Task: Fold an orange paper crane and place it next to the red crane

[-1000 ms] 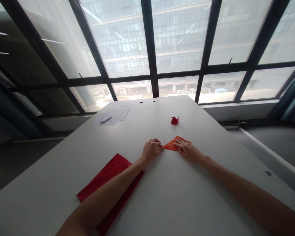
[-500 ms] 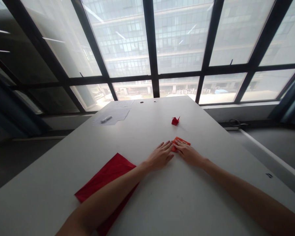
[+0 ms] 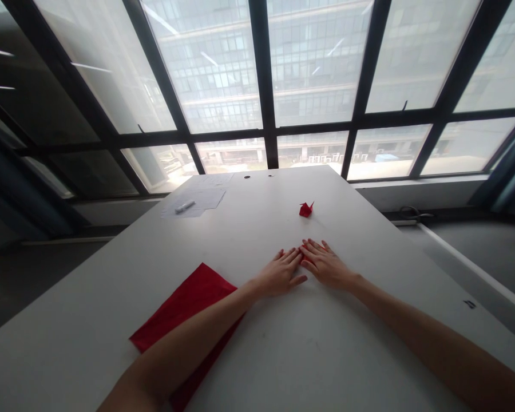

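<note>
A wall of tall windows (image 3: 315, 68) with black frames (image 3: 264, 74) fills the far side of the room, and a multi-storey glass building (image 3: 214, 74) stands beyond it. Blue curtains (image 3: 512, 171) hang at the far right. A long white table (image 3: 317, 355) runs out towards the windows. On a low ledge to the right of the table lies what looks like a pair of scissors (image 3: 414, 214).

Near left on the table lies a stack of red paper sheets (image 3: 184, 309), with the person's left forearm (image 3: 189, 337) resting across it. Both hands lie flat and palm down near the middle of the table, with their fingers spread and their fingertips almost meeting. Neither hand pinches anything. A small folded red paper (image 3: 306, 258) sits mostly hidden under the fingers of the right hand (image 3: 325, 266), just beside the fingertips of the left hand (image 3: 280, 274).

Farther off stands a small red origami crane (image 3: 306, 210). At far left lie white paper sheets (image 3: 193, 200) with a white marker (image 3: 185, 206) on them.
</note>
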Tool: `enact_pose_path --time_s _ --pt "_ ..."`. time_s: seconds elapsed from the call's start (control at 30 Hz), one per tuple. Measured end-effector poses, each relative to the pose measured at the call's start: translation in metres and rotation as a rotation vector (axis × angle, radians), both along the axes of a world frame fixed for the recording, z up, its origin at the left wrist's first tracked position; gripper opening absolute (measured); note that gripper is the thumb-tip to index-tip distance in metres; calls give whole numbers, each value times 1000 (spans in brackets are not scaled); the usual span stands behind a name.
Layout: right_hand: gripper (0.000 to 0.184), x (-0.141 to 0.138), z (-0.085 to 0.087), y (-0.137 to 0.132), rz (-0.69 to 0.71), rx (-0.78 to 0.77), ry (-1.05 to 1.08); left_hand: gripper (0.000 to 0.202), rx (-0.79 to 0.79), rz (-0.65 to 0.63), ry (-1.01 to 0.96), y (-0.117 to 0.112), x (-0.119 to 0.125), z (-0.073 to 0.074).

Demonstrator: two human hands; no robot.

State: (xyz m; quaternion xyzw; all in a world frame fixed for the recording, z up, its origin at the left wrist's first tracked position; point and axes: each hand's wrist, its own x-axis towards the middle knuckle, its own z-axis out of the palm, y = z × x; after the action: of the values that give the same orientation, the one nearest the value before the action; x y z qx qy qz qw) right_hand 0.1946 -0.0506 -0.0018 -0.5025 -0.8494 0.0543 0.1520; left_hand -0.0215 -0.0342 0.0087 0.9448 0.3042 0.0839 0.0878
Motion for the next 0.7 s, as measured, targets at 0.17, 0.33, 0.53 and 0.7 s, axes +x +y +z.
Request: enact_pose_path --time_s 0.17,0.33,0.53,0.7 --pt "57 7 -3 8 -67 -18 -41 73 4 -13 -5 1 0 -1" --pt "57 17 -7 17 -238 -1 -17 73 -6 6 4 2 -1 -1" --pt "54 13 -3 14 -192 141 157 73 -5 15 13 2 -2 -2" --pt "54 0 -9 5 65 14 85 77 -2 25 29 3 -1 -4"
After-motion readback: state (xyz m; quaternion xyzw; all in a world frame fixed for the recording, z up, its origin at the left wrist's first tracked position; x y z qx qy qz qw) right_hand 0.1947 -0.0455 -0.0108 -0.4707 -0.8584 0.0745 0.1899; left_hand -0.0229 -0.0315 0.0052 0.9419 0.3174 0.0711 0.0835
